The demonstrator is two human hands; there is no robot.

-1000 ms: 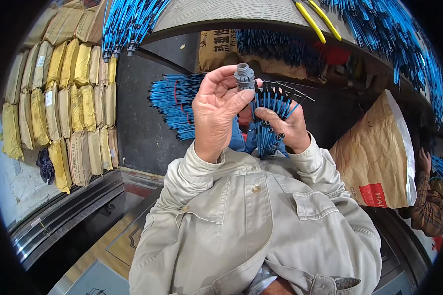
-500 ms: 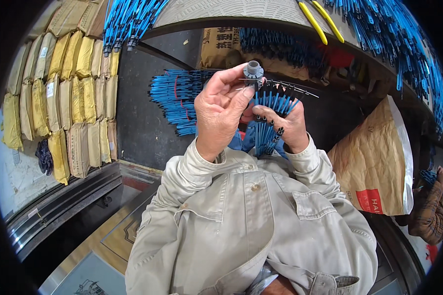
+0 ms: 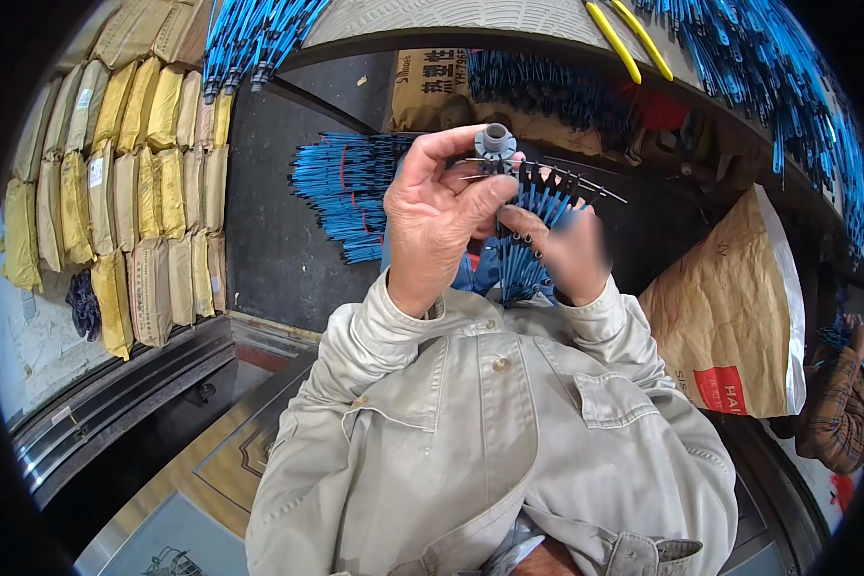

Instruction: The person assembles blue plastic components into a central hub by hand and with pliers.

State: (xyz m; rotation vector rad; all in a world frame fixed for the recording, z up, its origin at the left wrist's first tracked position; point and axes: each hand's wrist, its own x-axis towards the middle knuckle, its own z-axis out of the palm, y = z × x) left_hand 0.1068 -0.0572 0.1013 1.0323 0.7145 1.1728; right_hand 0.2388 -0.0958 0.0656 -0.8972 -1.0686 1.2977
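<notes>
Between the thumb and fingers of my left hand point(image 3: 430, 216) is a grey round plastic fitting point(image 3: 495, 144) with a threaded neck pointing up. My right hand point(image 3: 578, 254), partly blurred, is closed round a fanned bundle of thin blue rods point(image 3: 520, 271) with black ends. The black tips spread out just right of the fitting. Thin metal wires point(image 3: 593, 184) cross the tips and stick out to the right. Whether any rod is seated in the fitting is hidden by my left fingers.
Blue rod bundles point(image 3: 341, 197) lie beyond my left hand. A grey bench point(image 3: 432, 21) carries yellow-handled pliers point(image 3: 634, 43) and a heap of blue rods point(image 3: 787, 106). Yellow and tan packets point(image 3: 115, 192) are stacked left. At right are a brown paper sack point(image 3: 730, 307) and another person's plaid sleeve point(image 3: 835, 403).
The fitting has tipped slightly, showing more of its opening. My right hand has shifted slightly right, and the wires and black tips have moved a little with it.
</notes>
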